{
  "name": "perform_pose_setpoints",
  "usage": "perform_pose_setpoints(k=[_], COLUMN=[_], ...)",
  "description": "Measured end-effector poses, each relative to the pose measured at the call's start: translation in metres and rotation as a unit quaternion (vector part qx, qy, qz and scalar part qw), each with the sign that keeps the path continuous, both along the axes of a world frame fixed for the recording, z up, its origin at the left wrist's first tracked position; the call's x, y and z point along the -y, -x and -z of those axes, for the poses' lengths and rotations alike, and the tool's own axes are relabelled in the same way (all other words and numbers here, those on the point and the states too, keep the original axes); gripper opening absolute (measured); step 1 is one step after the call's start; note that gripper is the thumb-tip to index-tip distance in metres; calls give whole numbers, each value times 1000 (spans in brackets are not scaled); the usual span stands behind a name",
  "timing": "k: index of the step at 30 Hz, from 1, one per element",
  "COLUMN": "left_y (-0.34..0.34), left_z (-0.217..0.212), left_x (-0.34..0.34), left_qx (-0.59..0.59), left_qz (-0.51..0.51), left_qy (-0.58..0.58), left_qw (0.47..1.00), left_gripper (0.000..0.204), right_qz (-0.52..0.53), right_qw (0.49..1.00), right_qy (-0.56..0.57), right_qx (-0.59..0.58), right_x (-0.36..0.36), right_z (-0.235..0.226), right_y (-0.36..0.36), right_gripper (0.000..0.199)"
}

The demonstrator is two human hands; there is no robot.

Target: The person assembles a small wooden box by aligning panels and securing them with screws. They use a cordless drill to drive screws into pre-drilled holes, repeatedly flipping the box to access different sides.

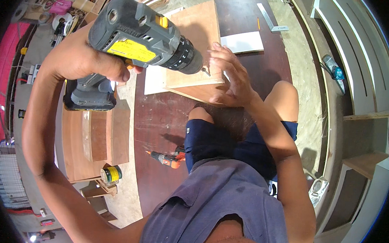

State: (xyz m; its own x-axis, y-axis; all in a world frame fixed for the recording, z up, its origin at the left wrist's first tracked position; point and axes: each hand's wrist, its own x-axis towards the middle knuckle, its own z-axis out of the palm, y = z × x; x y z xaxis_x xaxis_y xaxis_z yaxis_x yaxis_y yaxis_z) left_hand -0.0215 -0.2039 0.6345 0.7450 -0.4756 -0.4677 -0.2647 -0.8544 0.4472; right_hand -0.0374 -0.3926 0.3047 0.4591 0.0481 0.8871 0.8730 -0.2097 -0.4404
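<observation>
My left hand [94, 60] is wrapped round the grip of a black and grey cordless drill [148, 35] with a yellow label. The drill's chuck points right and down at a corner of a plywood box [195, 29]. At the chuck's tip a short metal bit or screw [206, 72] meets the wood; which of the two it is, I cannot tell. Close beside that spot is my right hand [233, 77], fingers spread and slightly curled around the box's near right edge. Nothing shows between its fingers. The drill body hides part of the box's left side.
On the dark red board lie an orange and black power tool [166, 159], a white panel [242, 42], a metal square [270, 20] and a pencil [258, 23]. Wooden drawer frames [99, 136] and a tin [111, 174] stand left. Right are cabinet panels [352, 55] and a teal tool [335, 72].
</observation>
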Motion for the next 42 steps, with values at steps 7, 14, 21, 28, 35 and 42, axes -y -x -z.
perform_pose_setpoints(k=[7, 14, 21, 28, 35, 42], left_y=[4, -10, -18, -37, 12, 11], left_z=[-13, -13, -11, 41, -34, -13], left_x=[1, 9, -6, 35, -44, -9], left_qx=[27, 60, 57, -108, 118, 75], left_qz=[-17, 15, 171, 111, 108, -44], left_qy=[-84, -181, -176, -110, -87, -151], left_qw=[996, 981, 968, 982, 983, 985], left_gripper=[49, 46, 68, 72, 61, 49], right_qz=[-35, 11, 6, 25, 30, 51], right_qw=[997, 1000, 999, 1000, 999, 997], right_qy=[-68, 8, -7, 15, 13, 32], right_qx=[-22, 9, 39, 8, 17, 37], right_x=[-11, 3, 0, 15, 5, 3], right_z=[3, 16, 21, 26, 16, 15], right_y=[-11, -29, -35, -37, -32, -30], right_gripper=[92, 76, 70, 64, 65, 65])
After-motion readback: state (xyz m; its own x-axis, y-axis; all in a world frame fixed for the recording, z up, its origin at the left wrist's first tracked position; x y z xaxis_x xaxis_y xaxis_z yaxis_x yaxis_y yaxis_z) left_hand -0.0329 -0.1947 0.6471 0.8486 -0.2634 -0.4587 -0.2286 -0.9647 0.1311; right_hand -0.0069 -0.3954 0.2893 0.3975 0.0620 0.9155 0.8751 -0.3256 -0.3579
